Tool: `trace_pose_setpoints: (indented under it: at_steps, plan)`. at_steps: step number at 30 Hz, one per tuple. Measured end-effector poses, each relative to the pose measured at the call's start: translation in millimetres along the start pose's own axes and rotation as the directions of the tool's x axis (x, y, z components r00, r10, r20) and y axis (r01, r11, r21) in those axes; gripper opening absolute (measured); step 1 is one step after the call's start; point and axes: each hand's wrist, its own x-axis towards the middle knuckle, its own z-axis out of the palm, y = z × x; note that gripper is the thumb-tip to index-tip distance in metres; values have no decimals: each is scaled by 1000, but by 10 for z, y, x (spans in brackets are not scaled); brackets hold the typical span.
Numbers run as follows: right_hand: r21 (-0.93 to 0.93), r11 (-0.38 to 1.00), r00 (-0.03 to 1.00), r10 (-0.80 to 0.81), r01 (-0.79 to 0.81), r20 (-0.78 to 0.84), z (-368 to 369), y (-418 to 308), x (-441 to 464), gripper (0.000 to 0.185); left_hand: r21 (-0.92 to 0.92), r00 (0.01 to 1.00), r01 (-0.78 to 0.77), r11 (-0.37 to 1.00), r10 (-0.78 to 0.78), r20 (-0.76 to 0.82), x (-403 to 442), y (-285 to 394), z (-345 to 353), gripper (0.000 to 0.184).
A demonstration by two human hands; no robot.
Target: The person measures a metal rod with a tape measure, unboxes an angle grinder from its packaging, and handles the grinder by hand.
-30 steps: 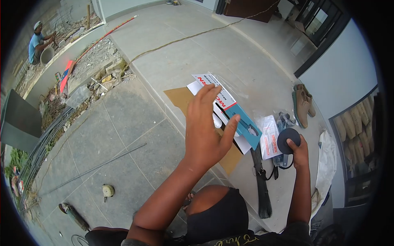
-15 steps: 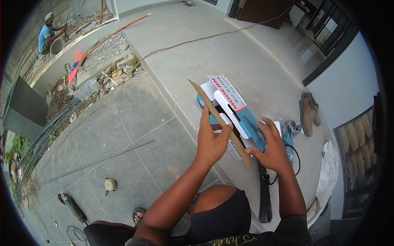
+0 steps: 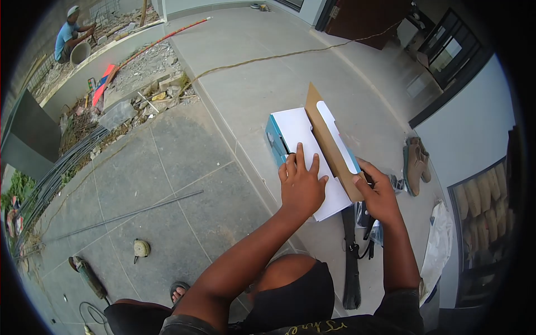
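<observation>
A teal cardboard box (image 3: 274, 146) sits on the step in front of me with white panels (image 3: 291, 124) lying over its top. Its brown-lined lid (image 3: 322, 129) stands raised along the right side, with a white tuck flap (image 3: 335, 134) along its edge. My left hand (image 3: 303, 187) lies on the white panels with its fingers spread. My right hand (image 3: 382, 194) is closed round the near end of the lid, thumb on the brown inner face. What is inside the box is hidden.
Beside the box lie a black cord bundle (image 3: 350, 268) and plastic wrapping. Brown shoes (image 3: 414, 167) and a white sack (image 3: 438, 245) are at right. An angle grinder (image 3: 89, 279), a tape measure (image 3: 141, 248) and a thin rod (image 3: 134, 213) lie left. A person (image 3: 68, 36) squats far left.
The lid has swung up to the right, and white panels now cover the box top. My left hand has gone from gripping a brown flap to lying on these panels.
</observation>
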Motion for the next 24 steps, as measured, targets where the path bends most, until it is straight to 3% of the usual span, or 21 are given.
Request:
trace_pose_setpoints:
  at_steps: [2,3,4,5,6,7,8,10,12,14,16,18,19,24]
  plan:
    - [-86,984,986,-152,158,73,199,-36,-41,47,-134,1000,-2,991,2,3,2,-57,-22,41]
    - [-171,956,970,-226,238,87,317,18,-67,51,-394,984,34,919,-100,-149,15,-113,-16,38]
    - [-251,913,947,-304,322,107,439,72,-78,55,-389,982,42,920,-109,-153,32,-200,2,38]
    - [-242,913,944,-309,328,115,567,92,-99,55,-643,933,88,761,-289,-214,42,-301,15,38]
    - [-414,857,951,-270,308,149,699,104,-135,62,-842,856,80,533,-470,-217,49,-367,-37,38]
    - [-571,767,956,-230,293,181,798,108,-156,69,-945,855,147,292,-518,-27,65,-427,-83,54]
    - [-561,767,950,-237,311,203,855,96,-164,69,-944,842,149,296,-538,-36,95,-463,-112,54]
    - [-634,742,976,-159,218,149,949,47,-174,84,-842,752,532,93,-509,419,126,-501,-197,82]
    - [-629,751,980,-161,200,120,904,95,-153,98,-830,848,477,291,-399,347,108,-568,65,103]
    - [-631,756,984,-143,175,102,822,148,-110,100,-728,845,496,473,-457,278,108,-475,-20,104]
    - [-487,869,996,-79,93,51,834,277,-68,99,-810,871,464,359,-354,342,112,-472,-328,99]
    - [-485,866,993,-104,118,55,876,288,-46,97,-748,851,488,450,-437,292,128,-504,-121,94]
    - [-504,858,994,-111,101,9,894,284,-64,96,-694,872,445,567,-453,189,98,-476,-175,86]
    - [-483,855,964,-255,188,-76,1111,244,-100,91,-712,906,331,619,-421,55,41,-421,-315,68]
